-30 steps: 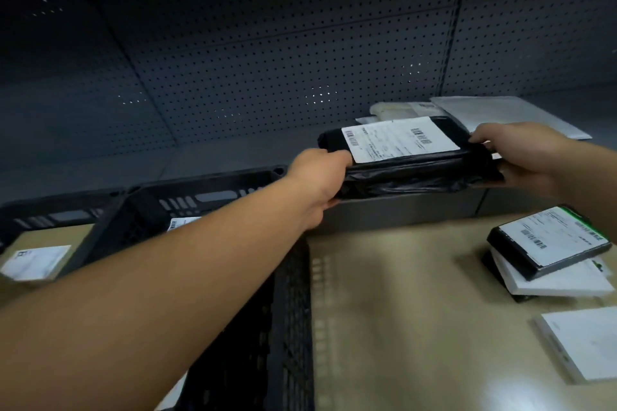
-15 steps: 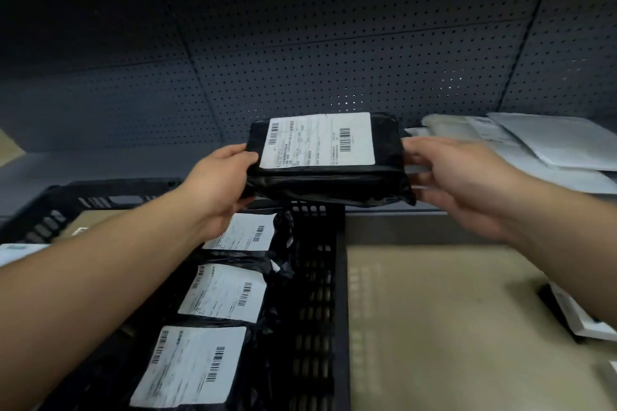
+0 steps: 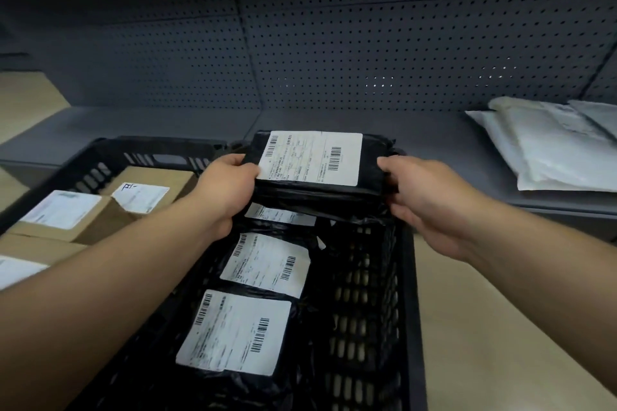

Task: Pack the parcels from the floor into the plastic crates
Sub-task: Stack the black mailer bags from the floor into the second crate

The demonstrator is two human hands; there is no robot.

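At nine o'clock, brown cardboard boxes (image 3: 100,207) with white labels fill a black crate (image 3: 110,157) at the left edge. Just to its right stands a second black plastic crate (image 3: 405,294) with slotted walls; inside it two black bagged parcels lie label-up, one (image 3: 233,334) at six o'clock and another (image 3: 265,265) just beyond it, with a third label partly hidden farther back.

The left hand (image 3: 222,192) grips the left end of a black parcel (image 3: 317,173) near the centre, thumb on top beside its white label (image 3: 312,158), the fingers curled underneath and mostly hidden. The parcel is held level over the far end of the second crate, above the packed parcels; whether it touches them cannot be told. The right hand (image 3: 434,203) holds its right end, thumb on the upper edge, fingers curled below.

At three o'clock, white mailer bags (image 3: 554,150) lie stacked on a grey shelf (image 3: 434,130), backed by a dark pegboard wall (image 3: 367,43).
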